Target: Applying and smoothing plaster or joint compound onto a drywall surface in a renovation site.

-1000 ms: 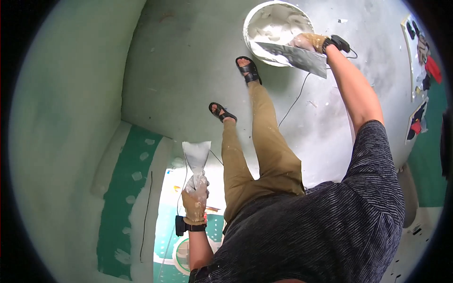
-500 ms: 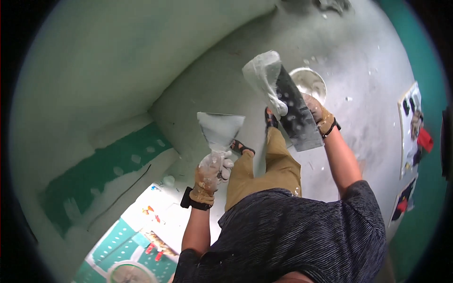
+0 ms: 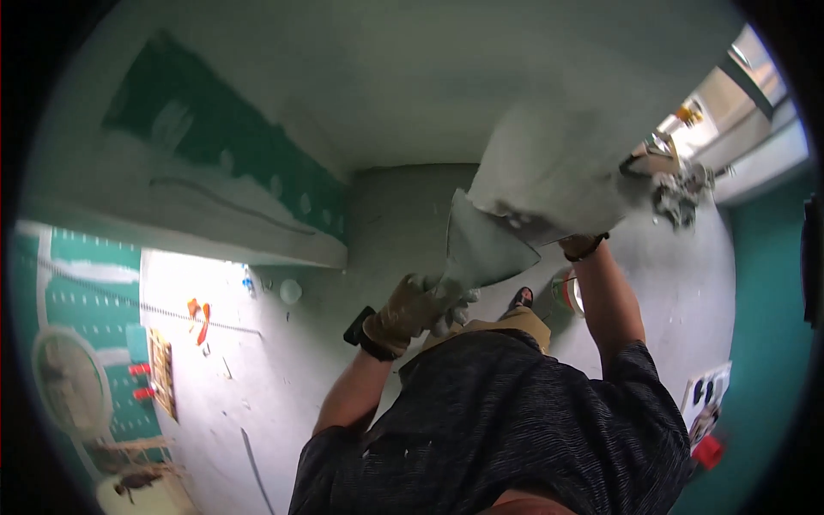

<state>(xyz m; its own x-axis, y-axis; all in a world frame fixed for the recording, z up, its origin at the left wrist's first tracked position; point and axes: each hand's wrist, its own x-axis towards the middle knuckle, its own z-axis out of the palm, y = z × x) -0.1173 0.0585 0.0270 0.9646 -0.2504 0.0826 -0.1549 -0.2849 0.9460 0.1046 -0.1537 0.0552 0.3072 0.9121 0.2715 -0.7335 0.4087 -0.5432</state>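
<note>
Grey walls [image 3: 403, 94] and a green strip [image 3: 249, 129] with pale smears are seen around a pale floor [image 3: 403, 206]. In front of the chest, above the floor, a wide scraper [image 3: 489, 245] is grasped in the gloved left grip [image 3: 412, 309], its blade tilted up and to the right. Just beyond it, a trowel [image 3: 534, 227] is partly covered by the scraper; whether the blades touch cannot be told. The right grip [image 3: 573, 250] is mostly hidden behind the trowel but appears to be closed on it. Above the trowel, all is pale and blurred, and paste cannot be told from wall. For tidy work, the trowel should probably be held level and steady, and the scraper drawn flat along its face with light, even pressure, so that nothing is spilled over the edge. Below, a bucket [image 3: 563, 293] is seen near a sandalled foot [image 3: 522, 298]. Farther left, an orange object [image 3: 204, 324] is seen; at far right, a red one [image 3: 707, 451].
</note>
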